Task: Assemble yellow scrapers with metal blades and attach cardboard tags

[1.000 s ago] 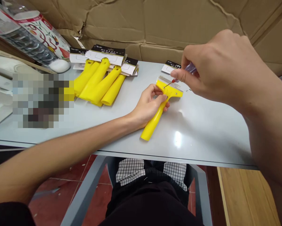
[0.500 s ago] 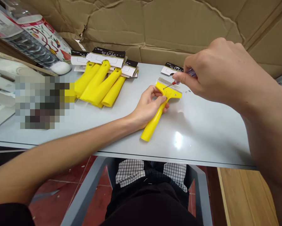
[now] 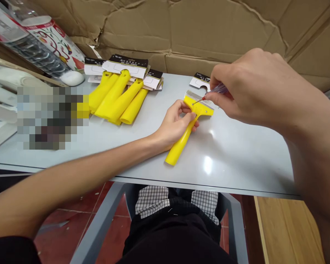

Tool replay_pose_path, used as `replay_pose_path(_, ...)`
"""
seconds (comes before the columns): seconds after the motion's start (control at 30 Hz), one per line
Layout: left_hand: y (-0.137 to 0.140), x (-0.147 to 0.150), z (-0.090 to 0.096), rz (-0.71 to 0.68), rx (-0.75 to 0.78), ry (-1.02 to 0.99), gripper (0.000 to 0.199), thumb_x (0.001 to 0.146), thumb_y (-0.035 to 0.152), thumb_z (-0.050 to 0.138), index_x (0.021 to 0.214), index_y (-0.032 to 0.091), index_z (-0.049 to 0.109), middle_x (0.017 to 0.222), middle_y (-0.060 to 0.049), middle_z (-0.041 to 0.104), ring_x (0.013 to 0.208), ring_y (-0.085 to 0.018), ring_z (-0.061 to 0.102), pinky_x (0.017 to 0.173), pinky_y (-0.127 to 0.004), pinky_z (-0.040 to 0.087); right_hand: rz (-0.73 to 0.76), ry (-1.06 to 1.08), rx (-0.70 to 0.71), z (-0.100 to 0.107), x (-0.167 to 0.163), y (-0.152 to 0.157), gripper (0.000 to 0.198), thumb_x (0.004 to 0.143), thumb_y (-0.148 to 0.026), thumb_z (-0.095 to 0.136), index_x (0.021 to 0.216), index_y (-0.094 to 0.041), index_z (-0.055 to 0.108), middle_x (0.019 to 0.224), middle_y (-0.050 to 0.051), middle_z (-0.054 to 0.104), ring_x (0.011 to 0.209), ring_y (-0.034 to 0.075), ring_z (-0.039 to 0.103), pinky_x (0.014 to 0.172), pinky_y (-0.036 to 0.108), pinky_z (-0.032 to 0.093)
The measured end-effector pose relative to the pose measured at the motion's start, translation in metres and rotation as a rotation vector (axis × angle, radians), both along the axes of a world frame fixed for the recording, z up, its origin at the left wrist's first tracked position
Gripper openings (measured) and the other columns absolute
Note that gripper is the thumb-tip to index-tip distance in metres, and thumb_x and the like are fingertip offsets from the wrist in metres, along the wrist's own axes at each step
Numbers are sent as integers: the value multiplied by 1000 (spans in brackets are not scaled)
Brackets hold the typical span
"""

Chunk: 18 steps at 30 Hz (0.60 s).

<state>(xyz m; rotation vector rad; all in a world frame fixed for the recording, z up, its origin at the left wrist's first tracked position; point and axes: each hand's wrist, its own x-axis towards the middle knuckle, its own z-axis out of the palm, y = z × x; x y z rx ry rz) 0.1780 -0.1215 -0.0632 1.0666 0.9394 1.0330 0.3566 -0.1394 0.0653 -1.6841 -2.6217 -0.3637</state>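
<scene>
My left hand (image 3: 178, 123) is closed around the neck of a yellow scraper (image 3: 178, 148), just below its wide head. A metal blade runs along the head's far edge, and two small screws show on its face. In my right hand (image 3: 242, 88) is a screwdriver (image 3: 219, 89) with a clear purplish handle. Its thin shaft slants down to the left, and the tip meets the screw on the left side of the scraper head. My right fingers hide most of the handle. Behind the scraper lies a black-and-white card (image 3: 200, 80), partly covered by my right hand.
Several yellow scrapers (image 3: 118, 97) with header cards lie in a pile at the back left of the grey table (image 3: 142, 157). Beyond them lean a plastic bottle (image 3: 40, 55) and a patterned paper cup (image 3: 56, 40). Cardboard (image 3: 198, 33) walls the back. A pixelated patch covers the left side.
The right hand and screwdriver handle have tilted and dropped slightly, while the tip stays at the left screw. The left hand keeps the scraper in nearly the same place.
</scene>
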Motion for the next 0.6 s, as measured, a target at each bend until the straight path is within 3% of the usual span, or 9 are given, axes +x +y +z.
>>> replay_pose_path(0.23, -1, -2, -2, -12, 33, 21, 17, 97, 3, 61, 97, 19, 54, 99, -1, 61, 67, -7, 66, 60, -24, 55, -11, -96, 25, 2, 1, 1, 29, 106, -44, 50, 101, -27, 73, 71, 10, 61, 85, 40, 67, 70, 46, 39)
replay_pose_path(0.6, 1, -2, -4, -2, 16, -1, 18, 96, 4, 62, 98, 20, 54, 97, -1, 64, 67, -9, 67, 60, -24, 55, -26, 27, -95, 3, 3, 1, 28, 107, -43, 53, 98, -28, 74, 79, 11, 67, 93, 38, 67, 77, 47, 42)
